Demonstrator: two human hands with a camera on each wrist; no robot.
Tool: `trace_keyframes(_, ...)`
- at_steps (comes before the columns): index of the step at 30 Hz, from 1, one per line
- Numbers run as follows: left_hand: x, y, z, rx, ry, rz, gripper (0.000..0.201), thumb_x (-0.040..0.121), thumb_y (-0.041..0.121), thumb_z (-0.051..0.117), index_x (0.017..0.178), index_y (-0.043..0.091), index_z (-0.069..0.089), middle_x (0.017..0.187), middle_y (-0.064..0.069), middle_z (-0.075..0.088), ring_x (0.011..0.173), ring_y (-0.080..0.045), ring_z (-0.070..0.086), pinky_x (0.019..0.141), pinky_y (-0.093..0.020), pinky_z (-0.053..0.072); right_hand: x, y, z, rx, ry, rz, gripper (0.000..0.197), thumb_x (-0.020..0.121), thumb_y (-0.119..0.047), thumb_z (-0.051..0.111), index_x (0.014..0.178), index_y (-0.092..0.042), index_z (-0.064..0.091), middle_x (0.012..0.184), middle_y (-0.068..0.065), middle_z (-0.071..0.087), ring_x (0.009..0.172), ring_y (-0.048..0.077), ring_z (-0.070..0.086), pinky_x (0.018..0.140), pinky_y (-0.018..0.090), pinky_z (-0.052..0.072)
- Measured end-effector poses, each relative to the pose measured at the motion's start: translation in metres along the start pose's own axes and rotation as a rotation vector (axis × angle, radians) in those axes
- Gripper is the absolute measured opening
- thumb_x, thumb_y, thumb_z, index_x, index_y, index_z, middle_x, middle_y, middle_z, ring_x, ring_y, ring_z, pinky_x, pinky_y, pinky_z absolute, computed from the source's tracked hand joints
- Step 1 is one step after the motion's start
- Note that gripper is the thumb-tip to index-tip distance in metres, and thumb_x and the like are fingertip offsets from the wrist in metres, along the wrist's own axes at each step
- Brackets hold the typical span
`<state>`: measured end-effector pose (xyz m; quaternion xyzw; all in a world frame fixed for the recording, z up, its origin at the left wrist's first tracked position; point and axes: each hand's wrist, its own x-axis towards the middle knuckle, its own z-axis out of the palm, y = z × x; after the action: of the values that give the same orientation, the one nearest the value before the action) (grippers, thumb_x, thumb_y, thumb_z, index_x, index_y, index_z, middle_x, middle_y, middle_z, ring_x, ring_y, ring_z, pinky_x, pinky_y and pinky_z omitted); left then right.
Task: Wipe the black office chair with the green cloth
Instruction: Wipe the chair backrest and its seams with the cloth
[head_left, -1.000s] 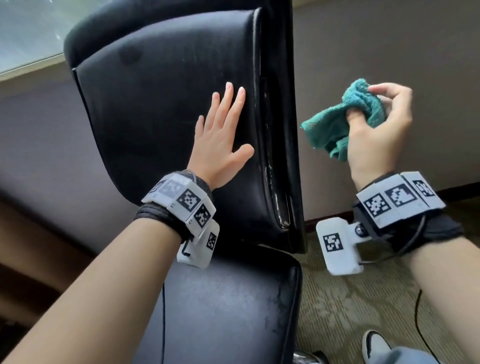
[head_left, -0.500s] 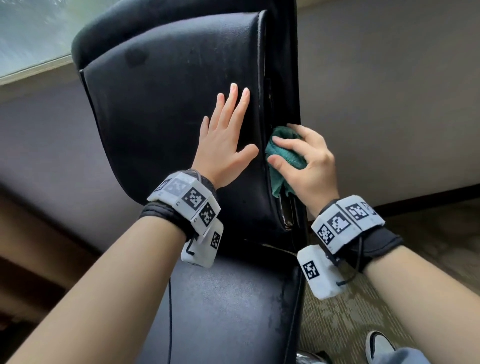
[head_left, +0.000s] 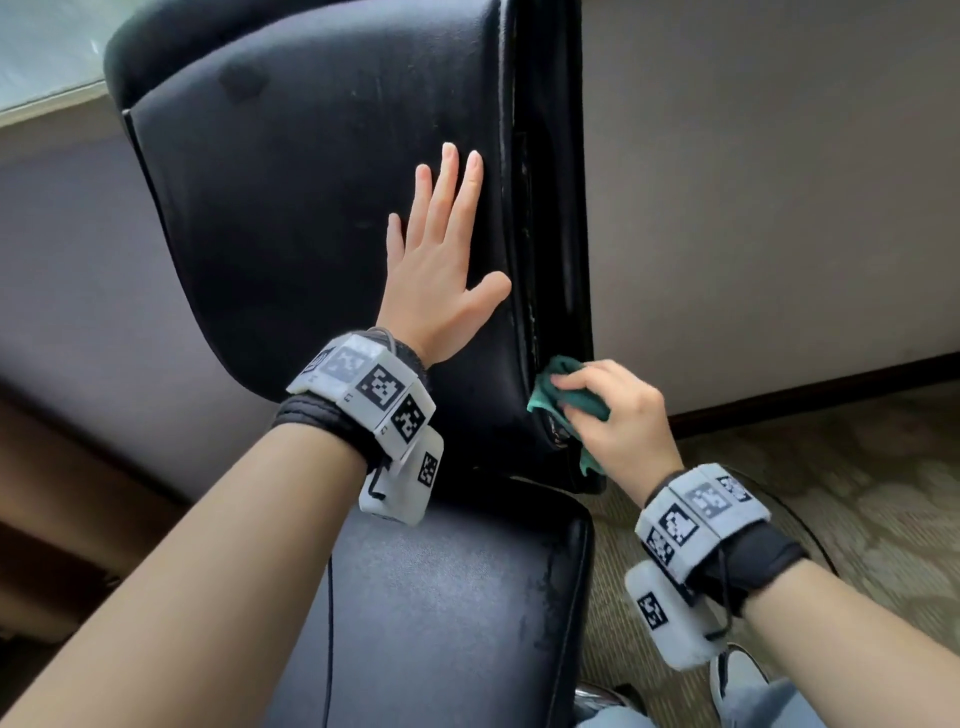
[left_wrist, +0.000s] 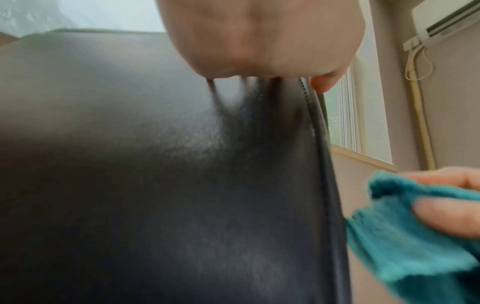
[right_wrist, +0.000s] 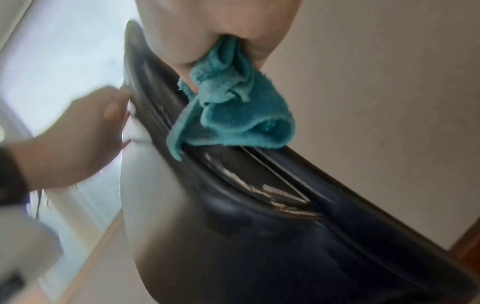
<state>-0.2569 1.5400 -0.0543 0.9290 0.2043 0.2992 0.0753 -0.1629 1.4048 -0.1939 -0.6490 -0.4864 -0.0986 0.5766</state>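
Right hand (head_left: 618, 415) lower with green cloth (head_left: 558, 387), chair (head_left: 322, 208) edge

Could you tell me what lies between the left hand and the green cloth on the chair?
In the head view, only the backrest's side edge, with its raised seam, separates the left hand from the green cloth held by the right hand.

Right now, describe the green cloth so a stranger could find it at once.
Start at the black office chair and follow its backrest's right side edge down toward the seat. There the right hand grips the green cloth, bunched against that edge. It is the only teal, fuzzy thing among black upholstery, beige wall and patterned carpet.
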Motion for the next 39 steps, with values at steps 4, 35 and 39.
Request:
trace_keyframes(4, -0.015, 0.002, 0.012, 0.011, 0.03, -0.033, 0.084, 0.081, 0.032, 0.044, 0.151, 0.021, -0.002, 0.159, 0.002, -0.01, 0.144, -0.016, -0.014, 0.114, -0.046, -0.007, 0.014, -0.007, -0.025, 0.06, 0.293, 0.193, 0.018, 0.074, -0.001, 0.068, 0.09, -0.009, 0.071, 0.09, 0.001, 0.063, 0.084, 0.003, 0.055, 0.081, 0.009, 0.043)
trace_keyframes(35, -0.042, -0.004, 0.058, -0.033, 0.21, 0.035, 0.08, 0.084, 0.042, 0.043, 0.147, -0.002, 0.018, 0.154, -0.023, 0.014, 0.142, -0.036, 0.006, 0.112, -0.055, 0.001, -0.023, 0.02, 0.031, 0.009, 0.18, -0.083, 0.019, 0.077, 0.002, 0.068, 0.096, -0.001, 0.07, 0.108, 0.009, 0.063, 0.097, 0.019, 0.056, 0.093, 0.013, 0.04)
trace_keyframes(39, -0.044, -0.002, 0.054, -0.034, 0.197, 0.023, 0.08, 0.083, 0.039, 0.044, 0.147, 0.0, 0.017, 0.155, -0.022, 0.013, 0.143, -0.035, 0.005, 0.113, -0.054, 0.002, -0.043, 0.027, 0.026, 0.02, 0.091, 0.016, 0.019, 0.073, 0.006, 0.067, 0.091, -0.001, 0.07, 0.101, 0.003, 0.06, 0.093, 0.024, 0.061, 0.087, 0.021, 0.045)
